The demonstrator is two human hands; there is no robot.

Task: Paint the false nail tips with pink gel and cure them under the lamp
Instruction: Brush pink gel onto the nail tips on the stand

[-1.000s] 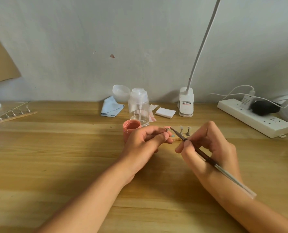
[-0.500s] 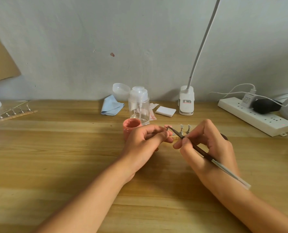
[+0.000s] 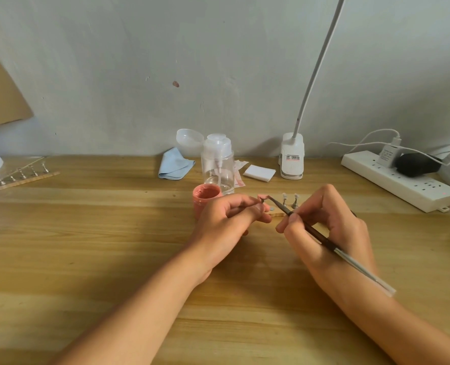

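Head view: left hand (image 3: 229, 217) pinches the stand of a nail tip (image 3: 262, 198), near the pink gel pot (image 3: 206, 200), toward the back edge of the table (image 3: 100, 259). Right hand (image 3: 331, 225) grips the brush (image 3: 310, 229), bristles on the tip. Keep strokes thin (thick gel likely cures patchy).

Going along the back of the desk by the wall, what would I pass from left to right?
Wooden strip of nail stands → blue cloth → clear pump bottle → white pad → clip lamp base → white power strip.
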